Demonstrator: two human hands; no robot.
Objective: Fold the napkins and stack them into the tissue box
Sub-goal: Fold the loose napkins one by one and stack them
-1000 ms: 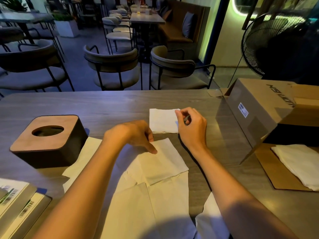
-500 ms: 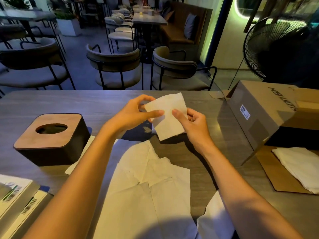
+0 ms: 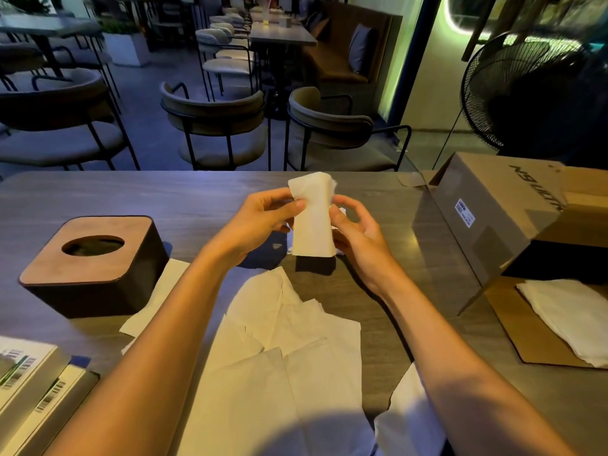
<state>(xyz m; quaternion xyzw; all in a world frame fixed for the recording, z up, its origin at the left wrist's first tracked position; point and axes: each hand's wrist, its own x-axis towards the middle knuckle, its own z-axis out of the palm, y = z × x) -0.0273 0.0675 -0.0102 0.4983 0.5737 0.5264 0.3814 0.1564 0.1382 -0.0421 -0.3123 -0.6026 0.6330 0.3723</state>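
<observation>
At centre, fingers (image 3: 297, 204) of both hands pinch one folded napkin (image 3: 312, 222) above the surface (image 3: 197, 199). Unfolded napkins (image 3: 279, 357) wait at six o'clock; the tissue box (image 3: 88, 261), at nine o'clock, looks unfilled.
</observation>
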